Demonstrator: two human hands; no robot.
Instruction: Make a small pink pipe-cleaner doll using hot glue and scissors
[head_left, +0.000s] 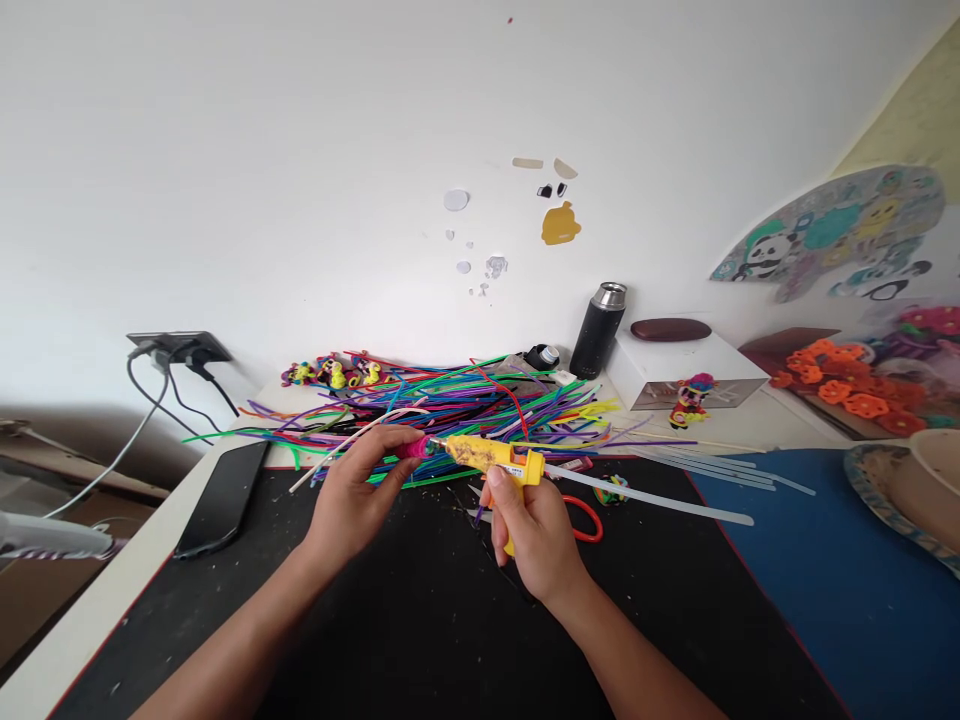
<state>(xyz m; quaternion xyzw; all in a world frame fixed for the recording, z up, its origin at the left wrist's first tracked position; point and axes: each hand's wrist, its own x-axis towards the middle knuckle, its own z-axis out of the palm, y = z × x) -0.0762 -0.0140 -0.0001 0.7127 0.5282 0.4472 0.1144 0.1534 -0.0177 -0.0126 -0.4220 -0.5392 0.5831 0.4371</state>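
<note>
- Left forearm [255, 615] and right forearm [630, 640] reach in nearest the camera, over a black mat [390, 630].
- Pink piece [414, 449] is held at centre, above the mat's far edge, with the nozzle [437, 446] of a yellow glue gun [480, 453] at its right end; contact is too small to tell.
- Doing this well probably means holding the piece steady, squeezing out a small bead, and keeping skin off the nozzle — it may be hot.
- Left hand [358, 495] pinches the piece between thumb and fingers, wrist angled inward.
- Right hand [541, 535] is wrapped round the gun, thumb against its side — whether the trigger is pressed cannot be told.
</note>
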